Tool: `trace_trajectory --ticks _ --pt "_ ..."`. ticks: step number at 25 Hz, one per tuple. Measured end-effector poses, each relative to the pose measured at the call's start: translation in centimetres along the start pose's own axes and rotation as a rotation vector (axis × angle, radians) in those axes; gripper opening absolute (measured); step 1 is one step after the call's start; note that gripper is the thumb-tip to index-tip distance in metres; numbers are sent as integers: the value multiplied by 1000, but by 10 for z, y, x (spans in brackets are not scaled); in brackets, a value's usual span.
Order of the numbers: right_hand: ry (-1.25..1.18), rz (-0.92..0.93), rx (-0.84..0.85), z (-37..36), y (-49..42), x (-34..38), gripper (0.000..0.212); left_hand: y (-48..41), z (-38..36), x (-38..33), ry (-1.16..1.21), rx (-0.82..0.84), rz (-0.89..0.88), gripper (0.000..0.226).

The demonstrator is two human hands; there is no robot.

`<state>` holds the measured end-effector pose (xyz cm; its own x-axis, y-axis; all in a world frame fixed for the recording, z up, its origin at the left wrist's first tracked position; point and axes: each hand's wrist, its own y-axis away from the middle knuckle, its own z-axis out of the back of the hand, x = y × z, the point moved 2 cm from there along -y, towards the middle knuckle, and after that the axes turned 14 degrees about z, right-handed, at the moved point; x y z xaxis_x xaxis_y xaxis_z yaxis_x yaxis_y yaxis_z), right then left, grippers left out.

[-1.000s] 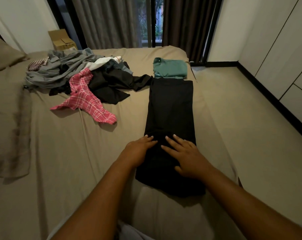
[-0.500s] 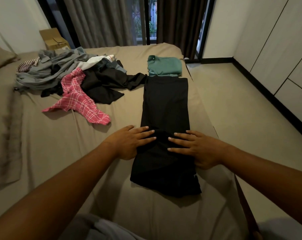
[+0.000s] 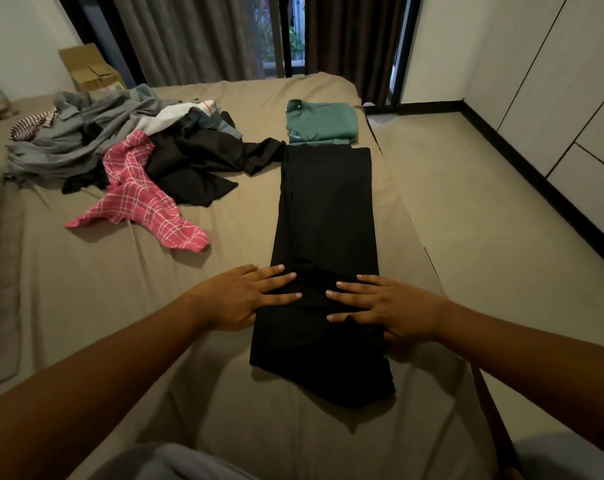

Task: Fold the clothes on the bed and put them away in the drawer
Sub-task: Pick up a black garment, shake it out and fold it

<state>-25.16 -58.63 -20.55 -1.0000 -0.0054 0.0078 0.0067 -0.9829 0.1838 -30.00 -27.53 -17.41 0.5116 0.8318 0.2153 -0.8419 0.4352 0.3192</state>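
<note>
A: Where is the black garment (image 3: 324, 220)?
B: Stretched along the bed (image 3: 155, 323) from 6 to 12 o'clock, with a folded green shirt (image 3: 321, 126) just beside its 12 o'clock end.
A: And the hands?
B: The left hand (image 3: 238, 297) and right hand (image 3: 390, 306) press flat on it, fingers straight, fingertips slightly apart. Unfolded clothes (image 3: 120, 150) heap at 10 o'clock.

One bed (image 3: 85, 289). On it, one long black garment (image 3: 328, 209), one folded green shirt (image 3: 323, 124), one pink checked cloth (image 3: 137, 202), one heap of loose clothes (image 3: 85, 140) far left. One cardboard box (image 3: 89, 69) beyond.
</note>
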Motion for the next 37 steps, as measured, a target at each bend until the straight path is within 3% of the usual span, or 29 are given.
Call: trace_trajectory --ticks 2,3,5,7,8,10,13,17,19,25,30,34,37 --pt "-121 27 -25 -3 3 19 70 15 -3 -7 53 6 -61 61" --pt "-290 -51 -89 -1 4 27 63 21 -3 -10 163 9 -33 56" --pt "-885 -475 -380 13 0 26 41 20 4 -9 697 43 221 45" --pt "-1451 -866 -774 23 -3 3 35 1 10 1 1291 133 491 41" --pt "-1688 -990 -870 28 -5 -8 39 -11 11 6 1463 153 602 49" --pt "-1893 -1105 -877 35 -10 -21 48 -29 15 7 1595 137 794 63" --pt "-1756 -1274 -836 32 -16 -24 55 -41 12 -6 1598 11 951 55" --pt "-1459 -1324 -818 18 -21 -20 58 -40 2 -22 1433 -273 967 40" --pt "-1346 -1349 -841 14 -21 -17 59 -40 0 -25 1458 -339 940 35" --pt "-1308 -1487 -828 5 -17 -6 50 -48 3 -31 1225 -155 1029 45" --pt "-1283 -1478 -768 -8 -10 5 44 -47 -1 -32 1102 16 1048 53" --pt "-1083 -1477 -774 -2 -9 -8 47 -51 9 -33 1039 -154 1197 68" --pt "-925 -1492 -699 10 -13 -24 41 -60 11 -29 1064 -300 1202 45"
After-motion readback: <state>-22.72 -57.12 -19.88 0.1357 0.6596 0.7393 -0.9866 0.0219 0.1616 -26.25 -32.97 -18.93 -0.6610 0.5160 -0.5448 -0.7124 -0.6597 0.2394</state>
